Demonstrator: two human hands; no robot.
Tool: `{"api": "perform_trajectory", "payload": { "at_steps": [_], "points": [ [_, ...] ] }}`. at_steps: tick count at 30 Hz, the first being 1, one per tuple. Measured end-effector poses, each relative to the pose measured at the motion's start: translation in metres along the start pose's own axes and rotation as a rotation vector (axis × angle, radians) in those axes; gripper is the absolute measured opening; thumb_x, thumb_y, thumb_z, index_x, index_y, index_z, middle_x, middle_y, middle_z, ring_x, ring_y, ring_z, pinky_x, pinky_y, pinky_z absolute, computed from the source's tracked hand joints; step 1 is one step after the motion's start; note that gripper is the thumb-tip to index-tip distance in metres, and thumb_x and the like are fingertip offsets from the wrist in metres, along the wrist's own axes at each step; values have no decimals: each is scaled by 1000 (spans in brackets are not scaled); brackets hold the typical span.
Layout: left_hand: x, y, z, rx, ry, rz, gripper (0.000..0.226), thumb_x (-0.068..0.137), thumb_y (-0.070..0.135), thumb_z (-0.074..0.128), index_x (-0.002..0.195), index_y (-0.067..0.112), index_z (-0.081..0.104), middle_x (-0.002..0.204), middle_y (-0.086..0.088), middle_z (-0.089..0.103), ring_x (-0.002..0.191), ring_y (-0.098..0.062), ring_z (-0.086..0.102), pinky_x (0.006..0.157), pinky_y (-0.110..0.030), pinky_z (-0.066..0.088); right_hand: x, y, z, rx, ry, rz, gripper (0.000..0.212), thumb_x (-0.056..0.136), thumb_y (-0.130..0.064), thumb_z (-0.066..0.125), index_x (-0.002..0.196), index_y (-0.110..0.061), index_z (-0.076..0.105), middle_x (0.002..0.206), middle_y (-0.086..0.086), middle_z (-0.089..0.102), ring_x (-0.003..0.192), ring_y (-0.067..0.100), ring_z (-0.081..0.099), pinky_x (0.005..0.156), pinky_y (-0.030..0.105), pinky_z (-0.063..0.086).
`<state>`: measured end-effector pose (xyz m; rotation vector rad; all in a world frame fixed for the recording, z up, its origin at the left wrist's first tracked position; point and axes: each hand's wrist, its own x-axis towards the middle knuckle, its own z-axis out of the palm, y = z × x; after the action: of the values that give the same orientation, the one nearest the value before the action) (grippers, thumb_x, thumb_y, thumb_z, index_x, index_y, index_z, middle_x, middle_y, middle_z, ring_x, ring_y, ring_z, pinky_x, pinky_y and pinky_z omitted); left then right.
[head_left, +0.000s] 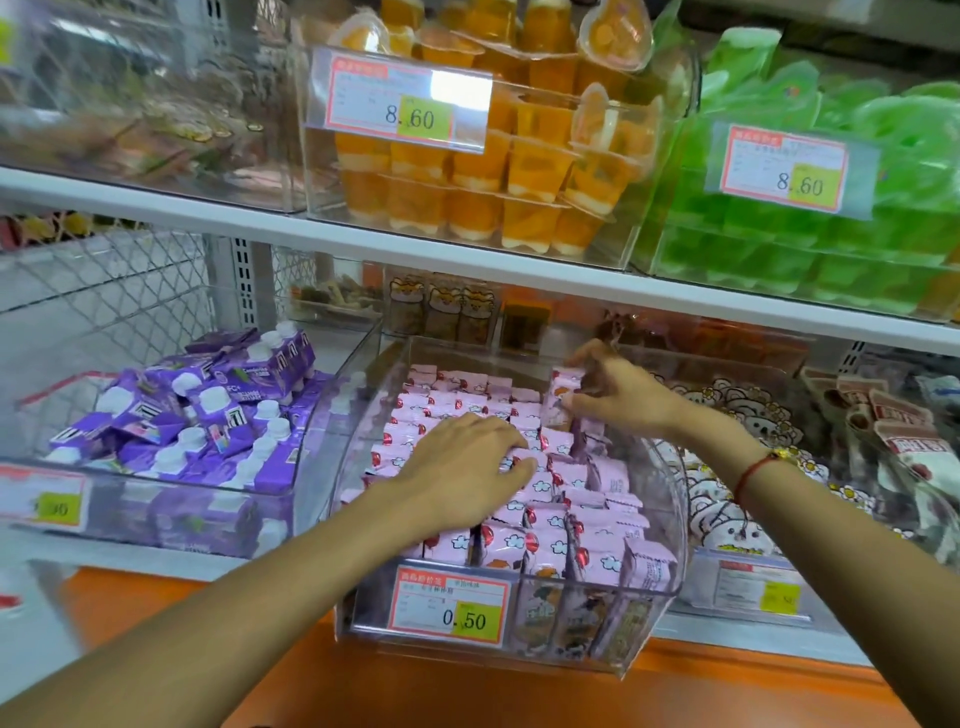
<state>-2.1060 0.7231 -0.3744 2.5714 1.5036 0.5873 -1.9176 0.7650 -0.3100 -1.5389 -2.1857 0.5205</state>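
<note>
Right hand (621, 397) at the far right corner of the clear bin (679, 530), thumb and fingertips curled, pinching one pink packet (561, 389) by its upper part and holding it upright. Left of that pinch and nearer the camera: left hand (467, 465), palm down, fingers straight and close together, pressed flat on the packed pink packets (550, 519) filling the same bin in rows. Between the two hands, only more of these rows. Below the flat hand, on the bin's front wall: price tag (449, 605) marked 0.50. Around the wrist behind the pinching hand: red cord (753, 470). Just right of the pinch, beyond the bin wall: cartoon-print bags (727, 415). Well left of the flat hand, in a neighbouring clear bin: purple pouches (208, 415) with white caps, heaped loosely. On the shelf above both hands: orange jelly cups (519, 171) stacked over the pinch, green jelly packs (909, 156) further right.
</note>
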Motion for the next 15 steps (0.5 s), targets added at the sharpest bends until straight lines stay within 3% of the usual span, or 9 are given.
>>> {"api": "perform_trajectory", "payload": {
  "at_steps": [5, 8, 10, 13, 15],
  "points": [
    [0, 0, 0, -12, 29, -17, 44, 96, 49, 39, 129, 22, 51, 128, 3, 55, 113, -16, 46, 87, -28, 29, 8, 7, 15, -287, -86, -22, 14, 90, -17, 59, 103, -12, 61, 111, 7, 65, 97, 21, 61, 86, 31, 48],
    [-1, 1, -1, -17, 24, -18, 45, 96, 49, 39, 130, 22, 50, 131, 4, 54, 116, -15, 46, 93, -29, 33, 5, 5, 20, -457, -156, -33, 25, 94, -15, 48, 109, -10, 67, 127, 1, 61, 103, 15, 56, 84, 23, 38],
    [-1, 0, -2, -33, 12, -25, 45, 96, 49, 40, 131, 23, 50, 133, 6, 53, 118, -15, 46, 96, -31, 34, -2, 2, 20, -495, -150, -42, 29, 94, -17, 48, 118, -13, 63, 132, 3, 56, 109, 18, 53, 90, 27, 41],
    [3, 0, -7, -94, 1, -58, 39, 95, 46, 43, 127, 25, 53, 130, 5, 55, 113, -16, 51, 94, -35, 43, -26, 5, 19, -526, 7, -69, 36, 93, -20, 48, 128, -19, 54, 137, 6, 50, 124, 25, 44, 103, 39, 38],
    [13, 1, -13, -119, 34, -93, 34, 95, 41, 46, 125, 27, 55, 132, 2, 55, 114, -18, 53, 93, -40, 46, -50, 13, 20, -481, 174, -76, 37, 91, -18, 51, 128, -19, 55, 136, 5, 50, 124, 24, 42, 103, 35, 34]
  ]
}}
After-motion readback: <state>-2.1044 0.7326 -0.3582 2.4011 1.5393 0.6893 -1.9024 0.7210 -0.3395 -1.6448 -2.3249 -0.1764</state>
